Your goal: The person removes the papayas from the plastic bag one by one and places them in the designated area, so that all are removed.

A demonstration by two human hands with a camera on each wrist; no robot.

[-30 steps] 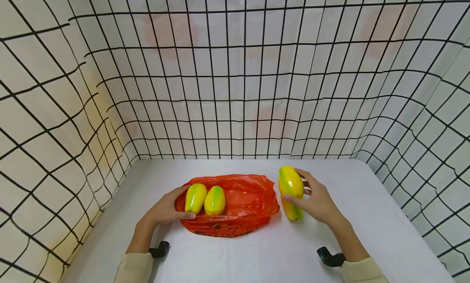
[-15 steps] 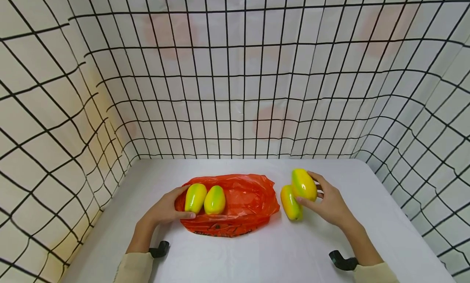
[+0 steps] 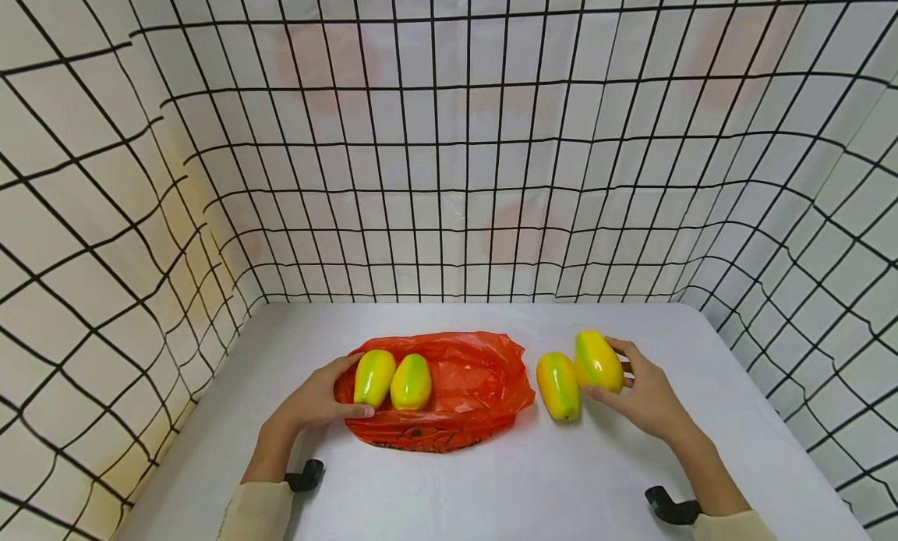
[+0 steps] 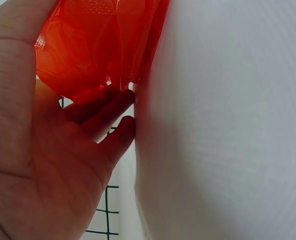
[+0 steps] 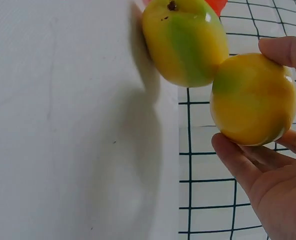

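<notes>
A red plastic bag [image 3: 477,373] lies spread on the white table with its mouth facing up. Two yellow-green papayas, a left one [image 3: 375,379] and a right one [image 3: 411,383], sit side by side in its left half. My left hand [image 3: 319,393] holds the bag's left end, thumb in front and fingers behind; the left wrist view shows red plastic between them. Right of the bag, another papaya [image 3: 558,387] lies on the table. Beside it, my right hand [image 3: 648,393] grips a papaya [image 5: 253,100] between thumb and fingers, raised off the table.
Black grid netting [image 3: 449,167] over white walls encloses the white table [image 3: 449,494] at the back and both sides. A black wrist mount [image 3: 305,476] sits on the left wrist, and another mount [image 3: 669,506] on the right one.
My right hand has moved right with its papaya, away from over the papaya lying on the table, which now shows fully. The left hand and bag have stayed put.
</notes>
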